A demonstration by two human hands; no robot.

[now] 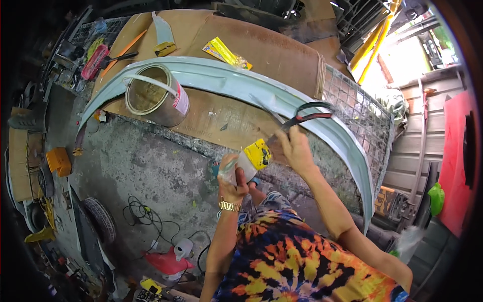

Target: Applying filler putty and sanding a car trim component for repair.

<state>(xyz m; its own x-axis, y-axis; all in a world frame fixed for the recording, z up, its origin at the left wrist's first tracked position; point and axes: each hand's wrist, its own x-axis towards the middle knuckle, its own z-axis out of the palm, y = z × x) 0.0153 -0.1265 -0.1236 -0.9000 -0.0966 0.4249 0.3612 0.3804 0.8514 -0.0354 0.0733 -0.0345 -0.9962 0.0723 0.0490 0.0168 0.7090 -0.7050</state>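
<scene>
My left hand [232, 183], with a gold-coloured watch [230, 206] at the wrist, is closed around a pale, whitish piece with a yellow, dark-spotted end [257, 154]. Something clear, like plastic film, shows at the same fingers. My right hand [298, 152] grips a pair of scissors [307, 115] near the pivot, black and red handles pointing away to the right. The blades are blurred; one runs close to the yellow end, and I cannot tell whether it touches. Beyond both hands, a long, curved, pale blue-green panel [221, 78] lies across the cardboard.
An open metal can [173, 113] with a pale handle stands by the panel on cardboard [211, 121]. Behind lie a yellow packet [226, 53] and a pale, yellow-ended piece [164, 38]. Wire mesh [347, 93] borders the right. A black cable [151, 216] and a tyre [99, 220] are on the floor.
</scene>
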